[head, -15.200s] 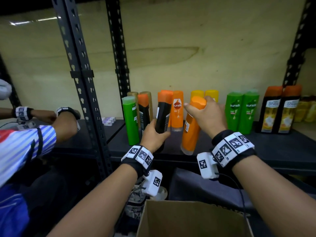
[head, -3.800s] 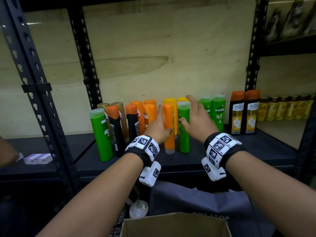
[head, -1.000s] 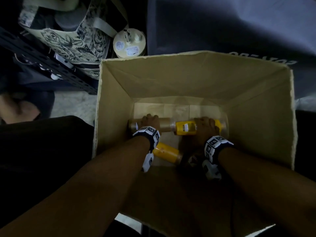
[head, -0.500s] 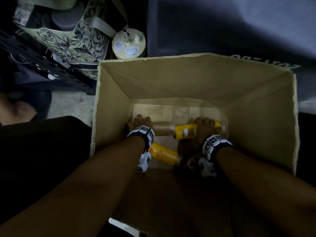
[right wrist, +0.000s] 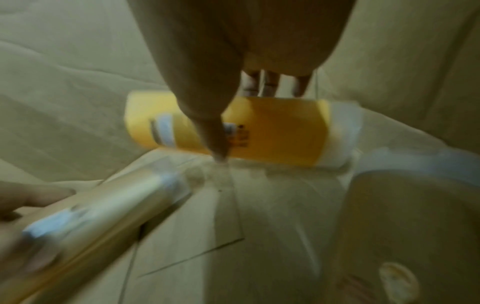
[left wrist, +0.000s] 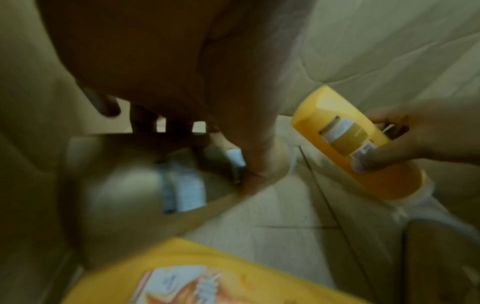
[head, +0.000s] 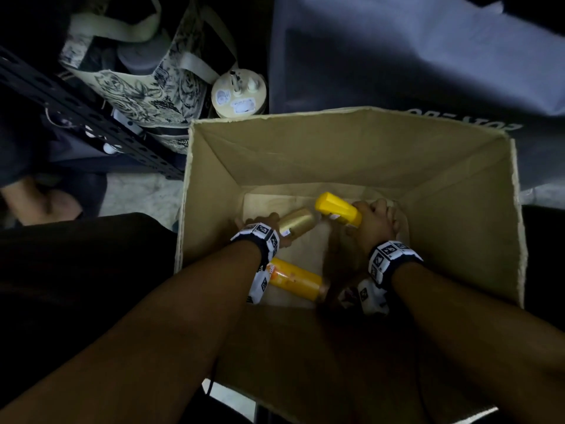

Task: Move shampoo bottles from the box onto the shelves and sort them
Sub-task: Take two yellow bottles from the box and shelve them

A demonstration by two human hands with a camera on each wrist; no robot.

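Both hands are deep inside the cardboard box. My left hand grips a gold bottle, which shows blurred in the left wrist view as the gold bottle. My right hand grips a yellow bottle, tilted with its flat end up and to the left. An orange bottle lies on the box floor below my left wrist. Another gold bottle lies near my right wrist.
A patterned tote bag and a round cream lid sit beyond the box's far left corner. A black perforated shelf post runs on the left. Dark grey fabric lies behind the box. Someone's foot is at the far left.
Both bottles have come up off the box floor. The yellow bottle has swung from lying flat to tilted up-left, and the gold bottle has tipped up in my left hand.
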